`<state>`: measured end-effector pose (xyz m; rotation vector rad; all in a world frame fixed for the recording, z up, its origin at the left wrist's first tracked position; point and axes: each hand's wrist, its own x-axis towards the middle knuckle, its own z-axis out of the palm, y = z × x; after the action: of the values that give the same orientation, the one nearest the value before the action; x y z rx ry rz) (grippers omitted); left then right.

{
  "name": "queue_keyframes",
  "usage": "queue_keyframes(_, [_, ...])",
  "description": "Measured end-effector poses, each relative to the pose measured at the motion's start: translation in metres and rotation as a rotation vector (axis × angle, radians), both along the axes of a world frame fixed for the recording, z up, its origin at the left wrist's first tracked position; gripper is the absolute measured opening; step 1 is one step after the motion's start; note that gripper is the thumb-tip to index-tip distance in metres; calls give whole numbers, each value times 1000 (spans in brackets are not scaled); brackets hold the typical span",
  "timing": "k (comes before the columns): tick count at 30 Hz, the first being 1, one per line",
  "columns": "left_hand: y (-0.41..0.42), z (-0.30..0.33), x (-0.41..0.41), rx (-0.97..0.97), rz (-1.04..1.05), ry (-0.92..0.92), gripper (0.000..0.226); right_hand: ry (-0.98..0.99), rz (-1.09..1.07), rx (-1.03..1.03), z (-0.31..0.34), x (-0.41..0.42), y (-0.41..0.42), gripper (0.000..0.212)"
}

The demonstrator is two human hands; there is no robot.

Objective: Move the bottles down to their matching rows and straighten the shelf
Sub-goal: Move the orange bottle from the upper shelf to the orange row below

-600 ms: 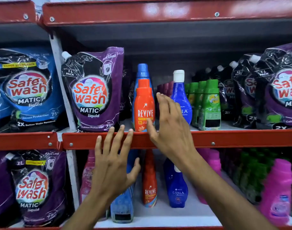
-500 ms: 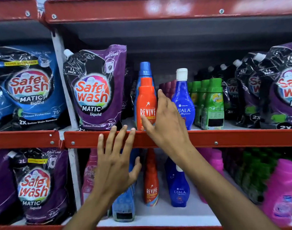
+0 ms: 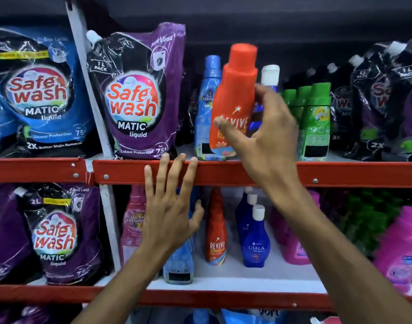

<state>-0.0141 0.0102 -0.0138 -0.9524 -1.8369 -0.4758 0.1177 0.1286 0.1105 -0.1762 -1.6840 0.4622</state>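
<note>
My right hand (image 3: 265, 136) grips an orange Revive bottle (image 3: 235, 90) on the upper shelf; the bottle leans toward me and to the right. Behind it stand a light blue bottle (image 3: 206, 106) and a dark blue Ujala bottle with a white cap (image 3: 269, 74), mostly hidden by my hand. My left hand (image 3: 170, 206) is spread flat with its fingertips on the red front rail (image 3: 340, 173) of the upper shelf. On the lower shelf stand a matching orange Revive bottle (image 3: 216, 230), dark blue Ujala bottles (image 3: 255, 239) and a light blue bottle (image 3: 178, 265) partly behind my left hand.
Purple Safewash pouches (image 3: 135, 94) and blue Safewash pouches (image 3: 36, 90) fill the upper left. Green bottles (image 3: 315, 120) and more pouches (image 3: 387, 101) stand at upper right. Pink bottles (image 3: 401, 249) and a purple pouch (image 3: 55, 235) sit on the lower shelf. A white upright post (image 3: 90, 90) divides the bays.
My right hand has closed around the orange Revive bottle and tipped it off its upright stance. My left hand has slid up until its fingertips rest on the red rail.
</note>
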Motion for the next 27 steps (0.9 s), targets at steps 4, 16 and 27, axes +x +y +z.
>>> queue_keyframes(4, [4, -2, -3, 32, -35, 14, 96, -29, 164, -46, -25, 44, -7, 67])
queue_keyframes(16, [12, -7, -3, 103, -55, 42, 99, -524, 140, -306, -221, -2, 14, 71])
queue_keyframes(27, [9, -6, 1, 63, -33, -7, 107, -690, 120, -386, -274, -42, 33, 71])
